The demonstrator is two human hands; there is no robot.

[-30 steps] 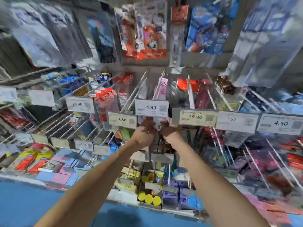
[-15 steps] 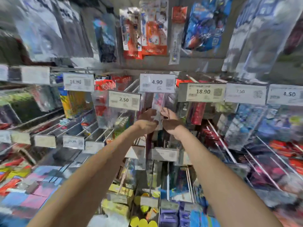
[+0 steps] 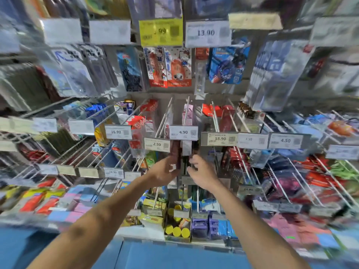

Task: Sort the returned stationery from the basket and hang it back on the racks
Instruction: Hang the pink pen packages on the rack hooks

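Note:
Both my hands reach up to the rack just below the 4.90 price tag (image 3: pixel 183 132). My left hand (image 3: pixel 162 172) grips the lower part of a dark red, narrow packet (image 3: pixel 175 153) that hangs under that tag. Beside it hangs a pale clear packet (image 3: pixel 186 147). My right hand (image 3: pixel 203 172) is just right of these packets, fingers curled near their lower edge; whether it pinches anything is too blurred to tell. The hook (image 3: pixel 186 113) above the tag holds pink packets. The basket is out of view.
Metal hooks with price tags 16.90 (image 3: pixel 116 132), 2.50 (image 3: pixel 157 144) and 18.90 (image 3: pixel 219 139) flank the spot. Hello Kitty packs (image 3: pixel 168 68) hang above. Boxes with yellow-capped items (image 3: pixel 177 231) stand on the bottom shelf. The frame edges are blurred.
The view has tilted up, bringing a higher row of tags into sight. My hands have dropped a little below the 4.90 tag and moved slightly apart, the left now on the dark red packet.

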